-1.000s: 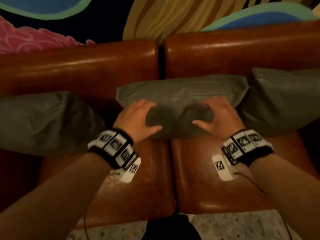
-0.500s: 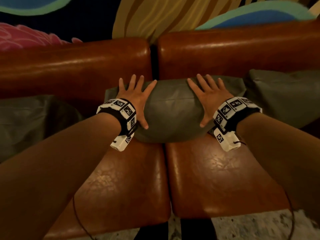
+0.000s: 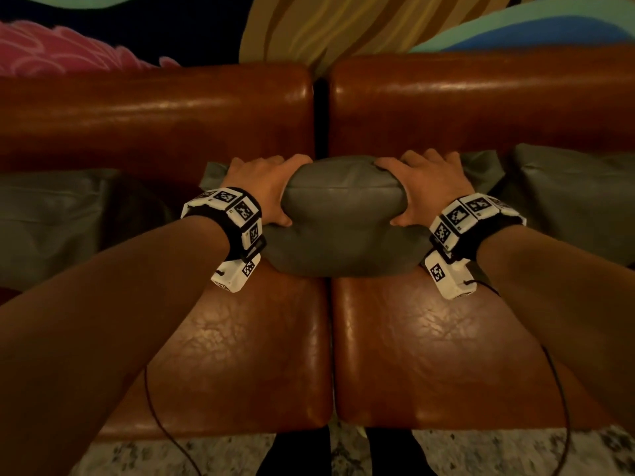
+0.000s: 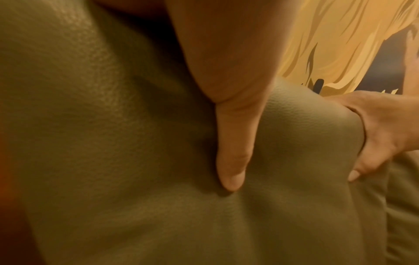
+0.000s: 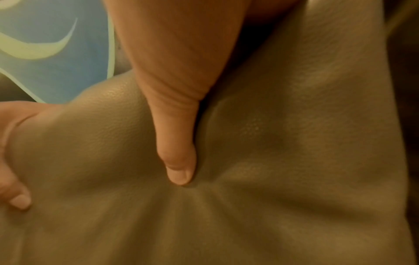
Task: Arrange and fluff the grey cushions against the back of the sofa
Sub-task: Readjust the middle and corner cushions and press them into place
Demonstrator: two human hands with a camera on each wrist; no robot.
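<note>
The middle grey cushion stands against the brown leather sofa back, over the gap between the two seats. My left hand grips its left side, fingers over the top and thumb dug into the front. My right hand grips the right side the same way, so the cushion bulges between them. The left wrist view shows my left thumb pressed into the grey cushion. In the right wrist view my right thumb dents the grey cushion. Another grey cushion lies at the left and a third at the right.
The two brown seat pads lie in front of the cushion. A colourful mural covers the wall behind the sofa. Speckled floor shows below the seat edge. Thin cables hang from both wrist cameras.
My hands went from lying flat with spread fingers on the cushion's front to gripping its two sides and squeezing it inward. The cushion now bulges in the middle.
</note>
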